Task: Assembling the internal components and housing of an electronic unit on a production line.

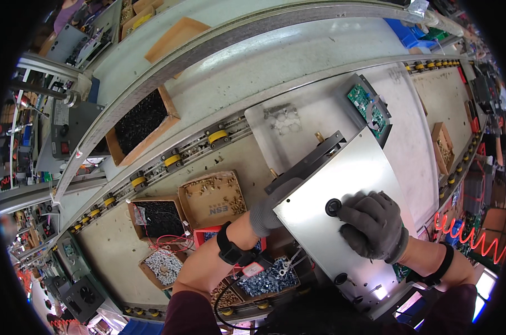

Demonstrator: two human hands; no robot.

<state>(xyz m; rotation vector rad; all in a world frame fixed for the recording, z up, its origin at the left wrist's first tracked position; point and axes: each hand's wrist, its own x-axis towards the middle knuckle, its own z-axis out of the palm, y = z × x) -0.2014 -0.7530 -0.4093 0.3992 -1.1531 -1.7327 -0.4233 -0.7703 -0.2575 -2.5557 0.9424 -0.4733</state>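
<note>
Head view: person in grey work gloves holds a large silver metal panel (342, 195) tilted over the surface (219, 162), near the lower middle of the frame. Right hand (374, 225) lies flat on the panel's face with fingers curled loosely, pressing down just beside a black round grommet (333, 207); not clamped around anything. Left hand (272, 209) wraps the panel's left edge, fingers tucked behind the sheet, closed on that edge. Black wrist straps on both forearms; a small red tag and black cable hang at the left wrist. A dark metal rail (306, 162) runs along the panel's upper edge. Beyond it, a green circuit board (367, 106) sits in a grey housing on a pale pallet. Left of the panel: an open cardboard box of brass-coloured small parts (214, 198), a box of black parts (161, 218), a red tray (208, 231), a box of silvery screws (163, 265), and blue-grey washers (267, 279) under the left forearm. A conveyor track with yellow rollers (218, 135) curves across the surface. A larger box of black parts (140, 121) lies above the track.
</note>
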